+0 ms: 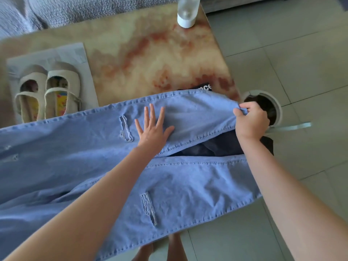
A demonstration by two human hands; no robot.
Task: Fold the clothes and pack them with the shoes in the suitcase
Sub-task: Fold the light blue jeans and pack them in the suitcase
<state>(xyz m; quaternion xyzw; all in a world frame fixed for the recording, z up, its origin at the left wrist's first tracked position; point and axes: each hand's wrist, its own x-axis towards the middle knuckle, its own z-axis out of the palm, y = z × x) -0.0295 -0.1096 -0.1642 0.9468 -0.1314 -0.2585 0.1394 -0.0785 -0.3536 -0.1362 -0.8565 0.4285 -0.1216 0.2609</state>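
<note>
i am seeing the light blue jeans (75, 157) lying across the near side of the marbled beige and red worktop (141, 53). both legs are running out to the right, and the near one is hanging over the worktop's edge above the tiled floor (301, 53). frayed rips are showing on each leg. a pale printed sheet (75, 51) is lying at the left of the worktop with a pair of cream strap shoes (47, 93) sitting on it, their heels touching the jeans. a dark garment (207, 147) is lying under the jeans and showing in the gap between the legs. a corner of it is peeking out beyond the far leg with white letters, of which i am reading only "nc". a round bin (276, 104) is standing on the floor just beside the worktop. a clear bottle (187, 12) is standing at the far edge. my left hand (152, 130) is pressing flat on the far leg, fingers spread wide. my right hand (252, 121) is pinching that leg's end.
</note>
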